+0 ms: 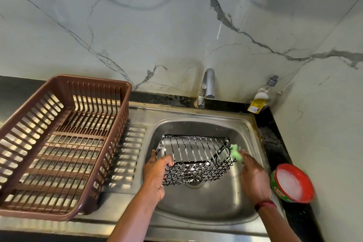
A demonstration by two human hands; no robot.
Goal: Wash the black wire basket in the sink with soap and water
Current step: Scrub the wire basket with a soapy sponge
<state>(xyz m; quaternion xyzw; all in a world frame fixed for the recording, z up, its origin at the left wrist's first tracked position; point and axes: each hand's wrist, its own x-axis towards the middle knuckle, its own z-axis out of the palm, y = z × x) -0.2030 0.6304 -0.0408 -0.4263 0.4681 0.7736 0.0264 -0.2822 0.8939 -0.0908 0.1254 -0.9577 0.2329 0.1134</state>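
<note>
1. The black wire basket (196,160) sits tilted inside the steel sink (214,208), over the drain, streaked with white soap foam.
2. The left hand (155,175) is at the basket's 9 o'clock side; its fingers (167,160) curl over the rim wire and grip it.
3. The right hand (253,175) is at the basket's 3 o'clock side; its fingers pinch a green scrubber (234,152) and hold it against the basket's end wires.
4. The tap (206,86) stands at 12 o'clock from the sink; I cannot tell whether water is running.
5. A clear soap bottle (261,98) stands at 1 o'clock, in the corner of the black table (275,143).
6. A red tub of white soap (292,182) rests on the table at 3 o'clock, just beside the right hand.
7. A brown plastic dish rack (59,143) sits on the drainboard at 9 o'clock.
</note>
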